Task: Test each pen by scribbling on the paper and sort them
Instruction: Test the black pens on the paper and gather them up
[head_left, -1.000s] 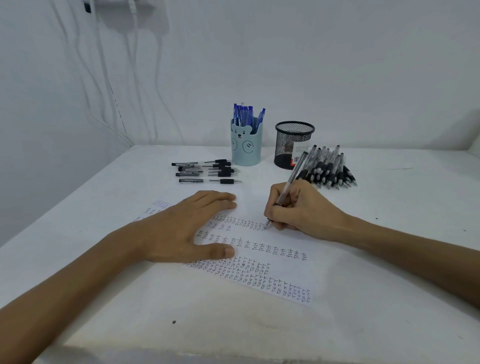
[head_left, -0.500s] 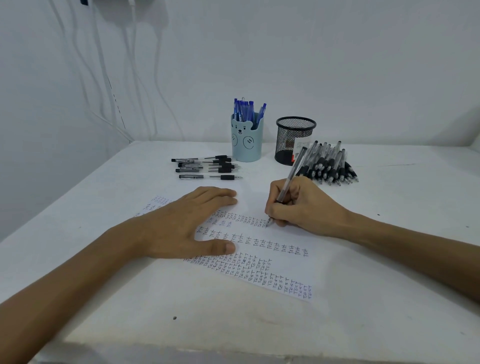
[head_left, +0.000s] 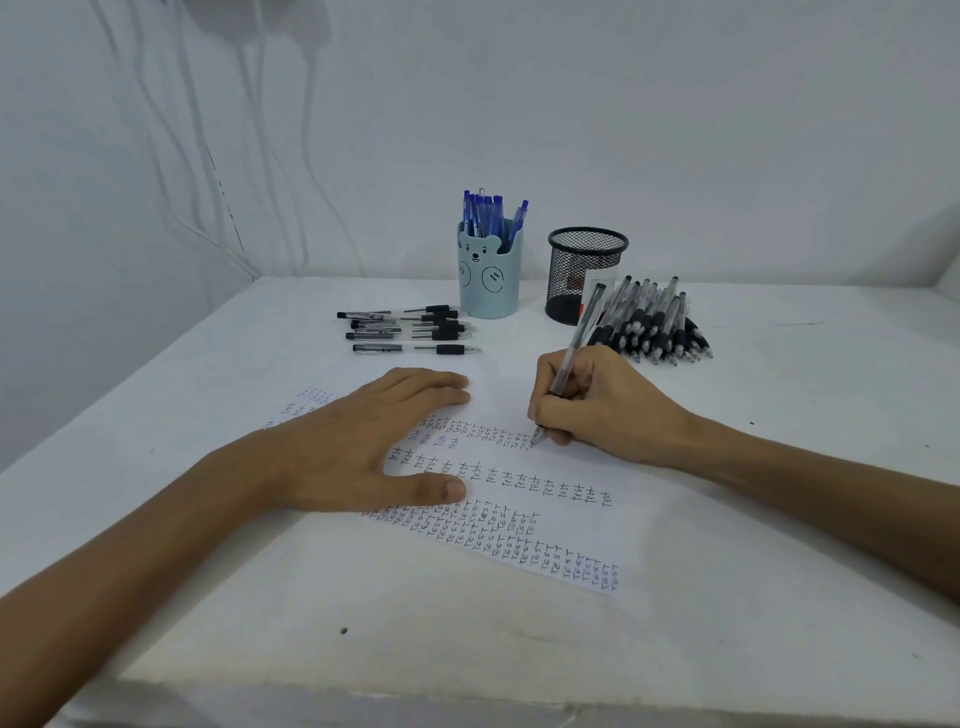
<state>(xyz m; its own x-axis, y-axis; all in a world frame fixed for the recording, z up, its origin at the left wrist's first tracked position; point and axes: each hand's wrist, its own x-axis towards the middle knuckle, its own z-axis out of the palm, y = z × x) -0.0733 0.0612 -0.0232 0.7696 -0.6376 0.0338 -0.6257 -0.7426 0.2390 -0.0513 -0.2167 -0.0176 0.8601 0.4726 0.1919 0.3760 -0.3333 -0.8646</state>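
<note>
Pen (head_left: 581, 332) tipped slightly more upright in right hand (head_left: 608, 410) (small shift).

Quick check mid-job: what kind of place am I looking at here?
Likely a desk or work table pushed into a white-walled corner. A bear-faced pen cup and a black mesh holder stand at the back, and a sheet of paper filled with handwriting lies in front.

The left hand (head_left: 353, 457) lies flat on thin, matt white paper (head_left: 571, 519) marked with ink. The pen (head_left: 582, 332) in the right hand (head_left: 602, 405) has a clear, glossy plastic barrel. Beyond the right hand, the piled pens (head_left: 654, 322) are clear plastic with matt black grips, and the black cup (head_left: 584, 275) is open wire mesh. Beyond the left hand, the pale blue bear cup (head_left: 488, 280) looks like smooth plastic. The table (head_left: 389, 639) is matt white and faintly rough.
</note>
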